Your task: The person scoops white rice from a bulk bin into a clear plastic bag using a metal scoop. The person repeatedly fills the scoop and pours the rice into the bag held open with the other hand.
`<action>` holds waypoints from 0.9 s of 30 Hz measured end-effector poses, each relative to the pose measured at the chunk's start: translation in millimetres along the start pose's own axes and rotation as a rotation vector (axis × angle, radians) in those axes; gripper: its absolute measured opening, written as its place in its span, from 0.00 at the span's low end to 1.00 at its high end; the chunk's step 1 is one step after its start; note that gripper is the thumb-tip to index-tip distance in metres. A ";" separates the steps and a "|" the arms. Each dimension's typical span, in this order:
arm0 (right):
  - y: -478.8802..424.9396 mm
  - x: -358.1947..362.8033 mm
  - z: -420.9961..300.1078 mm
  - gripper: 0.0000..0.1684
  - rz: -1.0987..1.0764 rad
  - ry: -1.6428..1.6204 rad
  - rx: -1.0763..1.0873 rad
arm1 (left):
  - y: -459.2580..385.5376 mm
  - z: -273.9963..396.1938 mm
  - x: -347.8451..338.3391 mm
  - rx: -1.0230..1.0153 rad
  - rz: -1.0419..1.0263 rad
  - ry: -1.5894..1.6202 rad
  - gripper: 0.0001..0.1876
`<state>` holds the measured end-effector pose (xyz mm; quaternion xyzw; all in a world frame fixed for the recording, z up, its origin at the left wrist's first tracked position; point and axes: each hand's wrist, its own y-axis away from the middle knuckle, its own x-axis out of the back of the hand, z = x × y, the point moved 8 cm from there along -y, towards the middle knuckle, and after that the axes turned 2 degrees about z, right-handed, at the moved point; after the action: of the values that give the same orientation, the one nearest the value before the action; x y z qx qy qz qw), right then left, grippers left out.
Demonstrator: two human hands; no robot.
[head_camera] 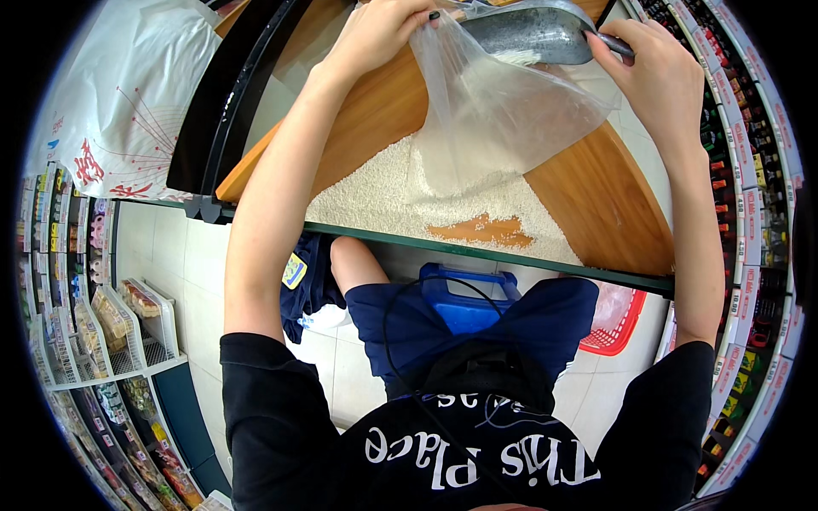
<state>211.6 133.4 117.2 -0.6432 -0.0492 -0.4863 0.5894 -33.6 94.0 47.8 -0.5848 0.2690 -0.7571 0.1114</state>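
Note:
My left hand (386, 29) pinches the mouth of a clear plastic bag (511, 121), which hangs over a wooden bin (601, 191). In my right hand (658, 70) is the handle of a metal scoop (530, 32). The scoop's bowl lies tilted at the bag's opening, with some white grain, likely rice, at its lower edge. Pale grain shows through the film, and the bag's bottom rests against the loose white grain (364, 185) in the bin. A patch of bare wood shows through the grain near the front edge.
A dark green edge (486, 249) runs along the bin's front. At left stands a large white printed sack (134, 108) beside a black panel (217, 96). Below are a blue plastic stool (466, 294) and a red basket (613, 332). Stocked shelves (748, 223) line both sides.

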 end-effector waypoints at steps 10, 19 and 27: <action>-3.2 40.0 -3.3 0.07 0.276 -0.244 0.086 | 5.6 11.8 9.4 -0.097 0.246 0.008 0.09; 22.9 -8.9 -90.6 0.16 -0.201 -0.451 0.368 | 0.5 0.0 2.9 -0.011 0.026 0.019 0.07; 98.6 -89.5 -132.3 0.16 -0.812 -0.298 0.448 | -3.1 5.5 3.5 -0.052 0.045 0.031 0.06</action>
<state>152.6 42.7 -36.2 -0.4920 -0.4835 -0.5570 0.4626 -28.9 93.3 53.3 -0.5693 0.3033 -0.7563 0.1092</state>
